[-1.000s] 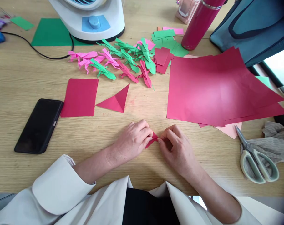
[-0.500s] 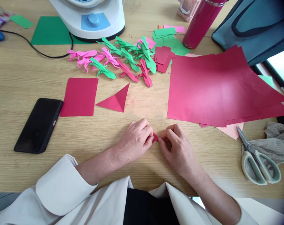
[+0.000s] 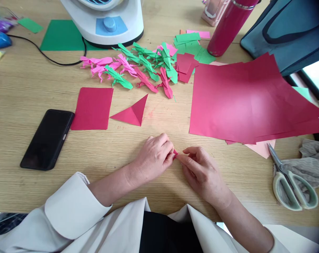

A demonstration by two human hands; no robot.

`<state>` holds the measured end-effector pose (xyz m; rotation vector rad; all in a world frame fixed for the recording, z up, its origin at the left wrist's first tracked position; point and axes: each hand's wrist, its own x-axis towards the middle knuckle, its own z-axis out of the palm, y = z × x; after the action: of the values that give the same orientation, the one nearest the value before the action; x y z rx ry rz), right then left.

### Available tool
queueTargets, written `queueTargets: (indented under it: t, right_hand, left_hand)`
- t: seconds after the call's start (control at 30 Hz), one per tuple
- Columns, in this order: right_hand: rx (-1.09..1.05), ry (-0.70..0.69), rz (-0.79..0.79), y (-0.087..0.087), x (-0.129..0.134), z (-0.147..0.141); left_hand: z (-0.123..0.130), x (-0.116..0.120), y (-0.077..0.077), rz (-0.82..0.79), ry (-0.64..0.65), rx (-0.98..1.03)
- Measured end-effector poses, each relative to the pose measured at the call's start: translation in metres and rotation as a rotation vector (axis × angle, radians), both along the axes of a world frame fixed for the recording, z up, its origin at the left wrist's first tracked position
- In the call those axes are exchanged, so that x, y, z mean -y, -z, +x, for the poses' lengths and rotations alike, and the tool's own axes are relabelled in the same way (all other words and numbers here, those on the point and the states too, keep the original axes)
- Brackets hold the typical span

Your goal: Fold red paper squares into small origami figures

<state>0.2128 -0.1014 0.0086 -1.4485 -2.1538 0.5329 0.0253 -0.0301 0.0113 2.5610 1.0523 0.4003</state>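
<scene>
A small folded piece of red paper (image 3: 175,154) shows between my two hands, most of it hidden by the fingers. My left hand (image 3: 156,153) pinches it from the left, fingers curled and low over the table. From the right, my right hand (image 3: 203,174) meets its tip with thumb and bent fingers; the exact contact is partly hidden. Beyond my left hand lies a creased red paper triangle (image 3: 134,114), beside a stack of red paper squares (image 3: 93,109). Folded paper figures in pink, green and red (image 3: 146,66) are heaped farther back.
Large red sheets (image 3: 228,102) cover the right side, with scissors (image 3: 291,186) on a grey cloth (image 3: 307,168) near them. A black phone (image 3: 47,138) lies at left. Behind stand a white appliance base (image 3: 109,26), a red bottle (image 3: 228,28) and a blue bag (image 3: 280,35).
My right hand has shifted slightly, its index finger lifting off and its thumb stretching to the folded paper's tip. My left hand keeps its pinch. The whole view has moved a little.
</scene>
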Motion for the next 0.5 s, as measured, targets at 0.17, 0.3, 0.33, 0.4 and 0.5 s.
queueTargets:
  t: [0.17, 0.3, 0.33, 0.4, 0.5]
  right_hand:
    - [0.065, -0.017, 0.008, 0.001, -0.001, 0.000]
    - [0.093, -0.021, 0.019, 0.000, -0.002, -0.001]
    - [0.094, -0.022, 0.022, 0.000, -0.002, -0.001]
    - [0.092, -0.025, 0.024, -0.001, -0.003, -0.001]
    - [0.082, -0.032, 0.021, 0.000, -0.003, 0.000]
  left_hand:
    - [0.001, 0.001, -0.001, -0.005, -0.004, 0.001]
    - [-0.001, 0.000, 0.000, -0.016, 0.001, 0.020]
    - [-0.003, -0.001, 0.000, -0.025, 0.008, 0.031]
    - [-0.008, -0.001, 0.000, -0.048, 0.032, 0.060]
    - [-0.020, -0.001, 0.000, -0.053, 0.097, 0.095]
